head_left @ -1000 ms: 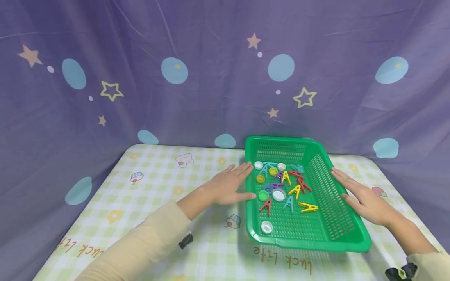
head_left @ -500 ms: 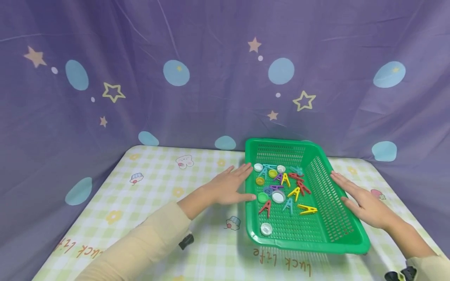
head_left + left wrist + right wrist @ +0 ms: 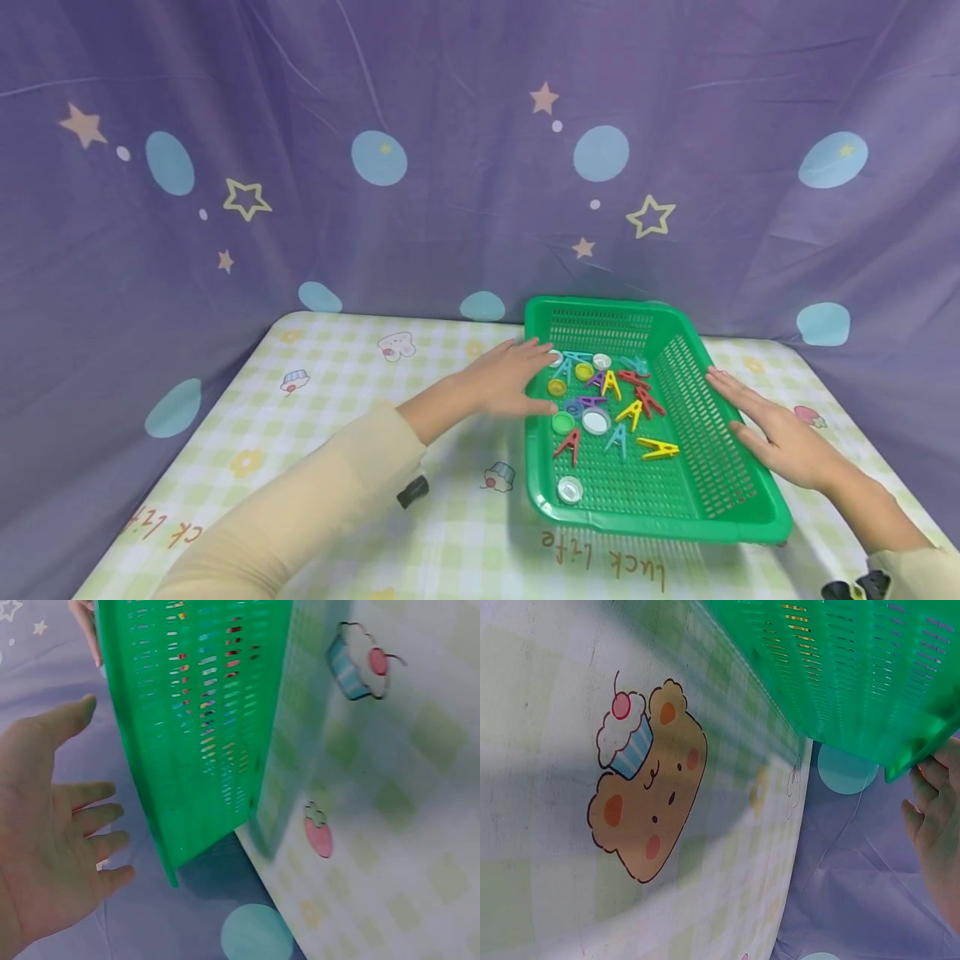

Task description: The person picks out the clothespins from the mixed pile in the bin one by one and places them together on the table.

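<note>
A green plastic basket (image 3: 660, 525) stands on the table, holding several coloured clothes pegs, among them a yellow peg (image 3: 657, 448) and a red peg (image 3: 568, 446), plus several round caps such as a green cap (image 3: 563, 422) and a clear cap (image 3: 570, 489). The left hand (image 3: 510, 379) hovers over the basket's left rim with spread fingers; in the left wrist view this hand (image 3: 60, 832) is apart from the basket wall (image 3: 195, 750). At the right rim, the right hand (image 3: 783, 433) rests its straight fingers; the right wrist view shows that hand (image 3: 939, 817) touching the rim.
A checked cloth (image 3: 337, 400) with printed cakes and flowers covers the table left of the basket. Behind the table hangs a purple curtain (image 3: 465, 233) with stars and blue ovals. Black pieces (image 3: 412, 492) show beside the sleeves.
The left hand has lifted from the basket's left rim and moved slightly right, its fingertips now over the inside. The right hand stays at its rim.
</note>
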Motion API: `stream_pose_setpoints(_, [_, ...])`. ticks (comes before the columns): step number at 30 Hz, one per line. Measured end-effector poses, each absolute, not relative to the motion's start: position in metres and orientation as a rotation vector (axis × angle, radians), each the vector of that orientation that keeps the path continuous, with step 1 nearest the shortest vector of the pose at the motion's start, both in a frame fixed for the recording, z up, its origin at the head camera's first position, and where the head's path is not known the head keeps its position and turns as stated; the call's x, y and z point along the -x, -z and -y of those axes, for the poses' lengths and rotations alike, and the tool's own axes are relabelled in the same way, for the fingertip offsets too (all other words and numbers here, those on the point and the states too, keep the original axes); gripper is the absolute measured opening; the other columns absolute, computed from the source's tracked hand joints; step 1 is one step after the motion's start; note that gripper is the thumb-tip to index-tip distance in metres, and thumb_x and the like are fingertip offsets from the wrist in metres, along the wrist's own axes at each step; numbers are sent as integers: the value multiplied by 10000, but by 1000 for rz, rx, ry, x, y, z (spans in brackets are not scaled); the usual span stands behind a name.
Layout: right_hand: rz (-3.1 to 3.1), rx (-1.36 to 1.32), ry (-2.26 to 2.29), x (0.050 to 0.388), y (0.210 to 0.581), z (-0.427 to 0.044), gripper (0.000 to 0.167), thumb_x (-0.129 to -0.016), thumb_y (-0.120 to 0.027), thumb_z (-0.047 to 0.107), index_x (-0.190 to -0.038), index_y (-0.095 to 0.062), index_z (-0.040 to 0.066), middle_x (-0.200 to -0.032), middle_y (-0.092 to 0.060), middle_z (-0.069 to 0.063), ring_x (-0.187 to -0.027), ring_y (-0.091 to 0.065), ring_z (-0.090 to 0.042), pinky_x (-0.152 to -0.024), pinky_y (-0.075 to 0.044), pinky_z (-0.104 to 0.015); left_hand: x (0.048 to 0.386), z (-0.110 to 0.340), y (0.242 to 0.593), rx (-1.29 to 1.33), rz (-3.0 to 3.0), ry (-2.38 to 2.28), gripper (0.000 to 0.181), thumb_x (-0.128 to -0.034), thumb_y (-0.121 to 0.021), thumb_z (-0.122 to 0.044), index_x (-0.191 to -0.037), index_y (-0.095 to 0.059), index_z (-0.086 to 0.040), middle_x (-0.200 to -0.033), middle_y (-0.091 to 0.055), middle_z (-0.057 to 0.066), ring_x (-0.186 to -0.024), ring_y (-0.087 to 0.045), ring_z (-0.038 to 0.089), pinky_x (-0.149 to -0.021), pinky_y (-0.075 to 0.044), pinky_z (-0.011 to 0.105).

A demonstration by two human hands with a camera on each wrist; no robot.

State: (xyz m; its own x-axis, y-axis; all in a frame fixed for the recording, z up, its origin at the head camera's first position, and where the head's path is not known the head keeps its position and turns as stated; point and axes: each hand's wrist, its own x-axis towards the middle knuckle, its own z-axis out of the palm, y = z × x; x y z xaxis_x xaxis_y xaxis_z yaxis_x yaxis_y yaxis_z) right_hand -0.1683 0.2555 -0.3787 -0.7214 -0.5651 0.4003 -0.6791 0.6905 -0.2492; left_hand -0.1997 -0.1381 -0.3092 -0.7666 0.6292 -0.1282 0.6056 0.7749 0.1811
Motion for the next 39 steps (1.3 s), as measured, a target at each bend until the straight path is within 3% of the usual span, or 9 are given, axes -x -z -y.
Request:
stream_pose_setpoints(9, [2630, -967, -546, 167, 378, -255, 595, -916, -538, 72, -1481, -353, 67, -1586, -302, -28, -1423, -114, 151, -1045, -101, 64, 215, 111, 296, -1026, -2782, -94, 675, -931, -545, -510, -1479, -373, -156, -1546, -385, 20, -1442, -355, 203, -1204, -294, 403])
stream_pose_setpoints(25, [2615, -1001, -558, 169, 379, -256, 600, -909, -541, 55, -1479, -352, 51, -1583, -305, -32, -1429, -127, 135, -1064, -95, 55, 257, 49, 285, -830, -2480, -340, 645, -966, -502, -469, -1487, -352, -119, -1551, -375, 27, -1447, -335, 195, -1182, -333, 323])
stream_pose_setpoints(32, [2629, -985, -557, 170, 376, -256, 601, -912, -555, 62, -1479, -355, 55, -1576, -319, -60, -1417, -126, 154, -1050, -108, 64, 278, 20, 291, -674, -2439, -393, 635, -959, -537, -438, -1480, -362, -119, -1555, -359, 23, -1419, -376, 189, -1124, -405, 304])
stream_pose_setpoints(39, [2637, -970, -568, 168, 376, -255, 598, -916, -550, 68, -1480, -350, 50, -1570, -327, -97, -1422, -126, 149, -1057, -115, 61, 288, 12, 306, -408, -2405, -571, 727, -932, -612, -352, -1521, -249, -128, -1566, -331, 32, -1337, -484, 232, -1101, -440, 350])
